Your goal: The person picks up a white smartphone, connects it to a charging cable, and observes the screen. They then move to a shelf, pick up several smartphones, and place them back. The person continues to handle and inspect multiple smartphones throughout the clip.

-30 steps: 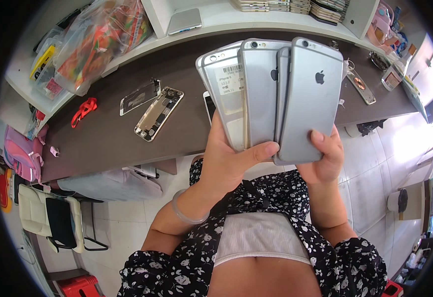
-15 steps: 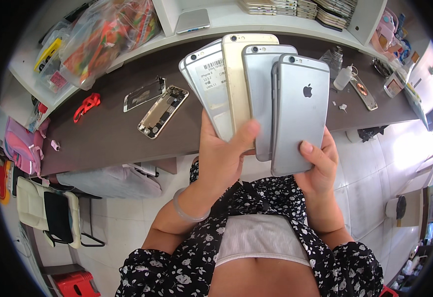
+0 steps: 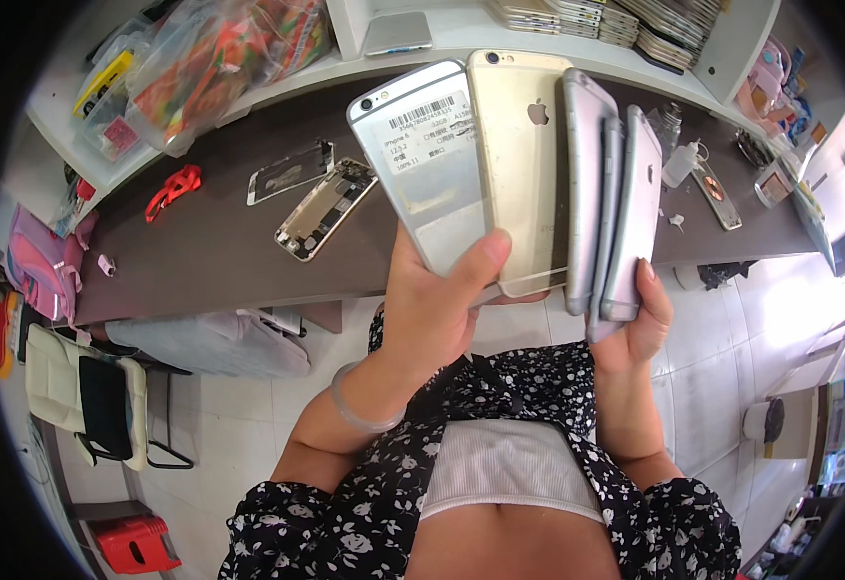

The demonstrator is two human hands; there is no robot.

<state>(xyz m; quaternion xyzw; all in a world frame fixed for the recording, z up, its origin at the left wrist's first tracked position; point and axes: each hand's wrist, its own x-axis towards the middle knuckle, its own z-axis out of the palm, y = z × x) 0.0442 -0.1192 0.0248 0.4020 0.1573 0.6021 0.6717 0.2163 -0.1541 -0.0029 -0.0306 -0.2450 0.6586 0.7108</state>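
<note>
Several smartphones are held up over the dark desk, their camera ends pointing away from me. My left hand (image 3: pixel 439 307) is closed on a silver smartphone (image 3: pixel 446 198) with a white printed label on its back. A gold smartphone (image 3: pixel 525 184) lies beside it, partly overlapped, its lower end at my left thumb. My right hand (image 3: pixel 639 329) is closed round the lower end of a small stack of silver-grey smartphones (image 3: pixel 635 217), turned almost edge-on. The stack's left edge is close to the gold phone; whether they touch I cannot tell.
On the desk (image 3: pixel 219 266) lie an opened phone housing (image 3: pixel 326 211), a detached screen (image 3: pixel 290 174) and a red strap (image 3: pixel 173 190). A dropper bottle (image 3: pixel 681 164) stands at the right. Phone stacks (image 3: pixel 577 21) fill the back shelf. A cream chair (image 3: pixel 50 382) stands at left.
My right hand has turned its phones from back-facing to nearly edge-on and shifted slightly right. The fan has parted, baring more of the gold phone and the labelled silver one.
</note>
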